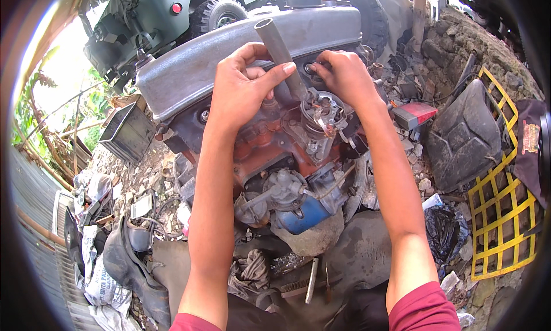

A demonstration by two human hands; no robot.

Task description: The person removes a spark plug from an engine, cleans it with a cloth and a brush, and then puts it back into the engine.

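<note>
An engine with a reddish block (247,150) and a long silver valve cover (189,67) is in front of me. A grey metal tube (273,39) leans up from the block, its open end toward the upper left. My left hand (236,87) grips it between thumb and fingers. Beyond the tube, my right hand (347,75) has its fingers closed at a small round metal part (310,68) beside the valve cover. Between my wrists sits an uncapped distributor (324,113). Below it are a grey metal pump (282,187) and a blue cylinder (301,215).
A stone (314,236) lies under the engine's near side. Rags (249,271) and a brush (295,288) lie close to me. At right are a dark plastic panel (466,136) and a yellow grille (499,227). A grey bin (127,133) stands left; a parked vehicle (155,15) is behind.
</note>
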